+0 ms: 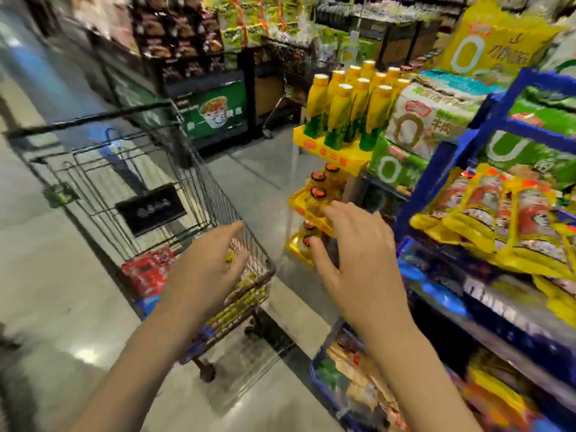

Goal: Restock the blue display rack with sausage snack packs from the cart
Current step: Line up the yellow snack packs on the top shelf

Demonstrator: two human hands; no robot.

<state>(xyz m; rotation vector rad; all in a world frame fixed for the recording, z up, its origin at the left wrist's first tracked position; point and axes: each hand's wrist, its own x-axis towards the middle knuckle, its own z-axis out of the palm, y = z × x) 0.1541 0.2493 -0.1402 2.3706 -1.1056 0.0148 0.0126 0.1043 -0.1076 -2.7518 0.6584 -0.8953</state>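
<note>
Cart [174,194] left, rack [436,182] right, packs [498,213] on rack

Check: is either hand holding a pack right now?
No. The left hand over the cart and the right hand are both open and hold nothing.

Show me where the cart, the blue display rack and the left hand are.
cart [199,169], head view, right wire side.
blue display rack [433,179], head view, front post.
left hand [205,269], head view, back of hand.

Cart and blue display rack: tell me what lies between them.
In the head view, bare floor separates the cart from the blue display rack; the right hand hangs above that gap.
</note>
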